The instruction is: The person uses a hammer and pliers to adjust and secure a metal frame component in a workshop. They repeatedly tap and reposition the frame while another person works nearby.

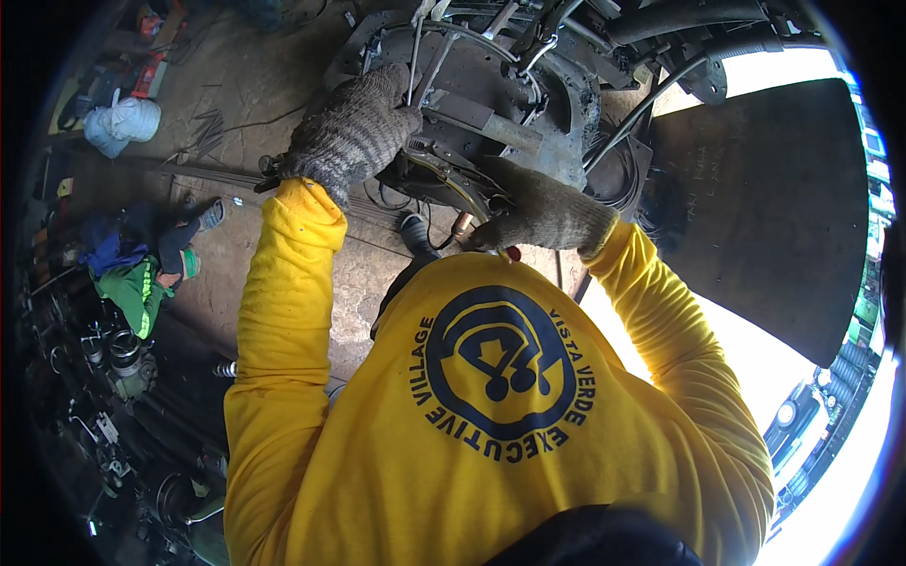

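A large round dark-metal assembly [557, 151] with flat bars and rods lies ahead of my hands. My left hand [354, 132], in a grey striped knit glove, is closed at its left side, against thin upright metal rods [416, 58]; what lies inside its fingers is hidden. At the near edge, my right hand [547, 209], in a darker knit glove, has its fingers curled beside a yellowish curved cable or strip [451, 181]. What it grips cannot be made out. A small copper-coloured cylindrical piece [461, 224] shows just left of its thumb.
A big dark sheet-metal plate [755, 208] stands at the right. Coiled wire [620, 184] hangs near the assembly. Long thin rods [217, 174] lie on the floor at left. Another person in green and blue [137, 283] is low at the far left, near piled metal parts [123, 377].
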Tool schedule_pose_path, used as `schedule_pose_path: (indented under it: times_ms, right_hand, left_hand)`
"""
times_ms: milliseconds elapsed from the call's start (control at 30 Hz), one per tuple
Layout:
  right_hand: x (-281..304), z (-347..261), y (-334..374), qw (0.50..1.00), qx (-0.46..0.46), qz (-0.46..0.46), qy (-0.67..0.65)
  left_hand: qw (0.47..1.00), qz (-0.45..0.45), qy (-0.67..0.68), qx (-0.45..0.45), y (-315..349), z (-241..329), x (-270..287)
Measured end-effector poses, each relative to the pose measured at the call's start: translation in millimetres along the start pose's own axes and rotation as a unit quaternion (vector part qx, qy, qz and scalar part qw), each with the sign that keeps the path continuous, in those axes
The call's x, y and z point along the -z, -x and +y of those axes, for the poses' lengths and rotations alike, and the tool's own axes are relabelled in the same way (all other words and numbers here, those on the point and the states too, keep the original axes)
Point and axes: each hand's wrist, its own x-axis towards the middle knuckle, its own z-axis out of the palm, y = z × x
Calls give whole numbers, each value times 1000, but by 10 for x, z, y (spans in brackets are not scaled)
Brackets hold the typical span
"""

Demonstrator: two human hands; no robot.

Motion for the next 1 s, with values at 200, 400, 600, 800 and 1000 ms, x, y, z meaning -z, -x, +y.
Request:
schedule_pose_path:
  times_ms: [200, 400, 600, 800, 1000]
  right_hand:
    - [-162, -116, -144, 997, -28, 21, 73]
    - [-235, 16, -217, 995, -64, 27, 65]
    - [-168, 126, -70, 999, -5, 46, -1]
    - [-200, 472, 182, 989, 3, 81, -122]
    - [-176, 306, 246, 984, 63, 55, -159]
  left_hand:
    - [999, -9, 36, 10, -32, -115, -52]
    - [998, -14, 56, 17, 7, 39, 20]
    - [995, 99, -8, -24, 142, 77, -16]
    - [986, 59, 153, -41, 828, 326, -226]
    - [859, -113, 500, 10, 763, 442, -810]
